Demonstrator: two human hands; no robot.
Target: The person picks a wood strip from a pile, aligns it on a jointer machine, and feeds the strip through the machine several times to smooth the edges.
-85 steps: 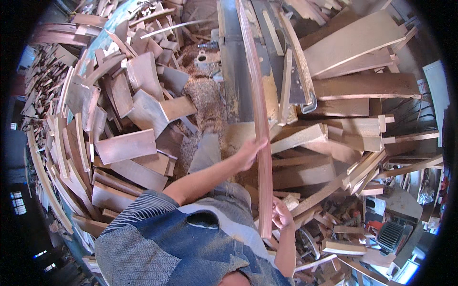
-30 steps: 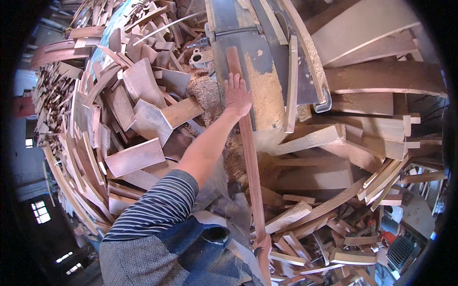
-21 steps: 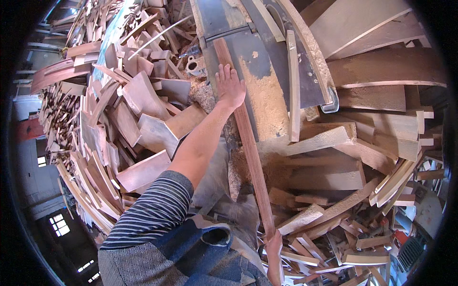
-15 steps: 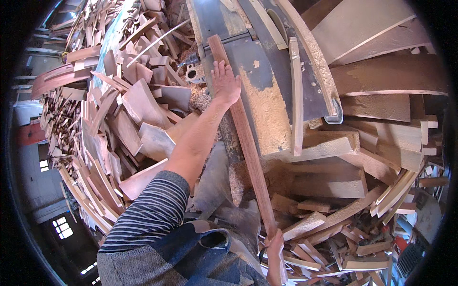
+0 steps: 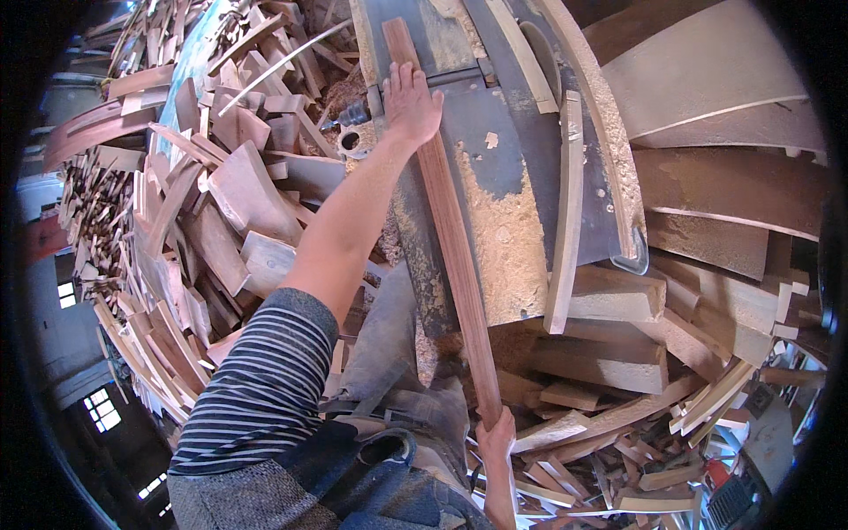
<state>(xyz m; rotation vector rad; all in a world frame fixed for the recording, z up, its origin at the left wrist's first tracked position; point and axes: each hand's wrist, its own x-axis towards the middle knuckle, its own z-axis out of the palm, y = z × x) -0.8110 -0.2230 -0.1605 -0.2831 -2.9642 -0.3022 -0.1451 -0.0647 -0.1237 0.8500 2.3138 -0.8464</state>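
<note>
A long reddish-brown wooden strip [image 5: 452, 231] lies lengthwise on a grey metal machine table [image 5: 481, 124], its near end reaching past the table edge toward me. My left hand [image 5: 412, 102] rests flat on the strip close to its far end, fingers stretched forward. Down at the near end, my right hand [image 5: 497, 433] is wrapped round the strip. Wood shavings [image 5: 503, 238] coat the table to the right of the strip. The far end lies beyond a narrow slot [image 5: 455, 78] crossing the table.
Heaped wood offcuts [image 5: 247, 190] stand left of the machine. More stacked boards [image 5: 609, 353] lie on the right, below large curved panels [image 5: 724, 185]. A pale narrow slat [image 5: 565, 212] rests along the table's right side. A round metal fitting [image 5: 353, 140] juts out at the left edge.
The strip has slid forward along the table, and its far end now lies past the slot. Both hands moved forward with it, keeping their places on it.
</note>
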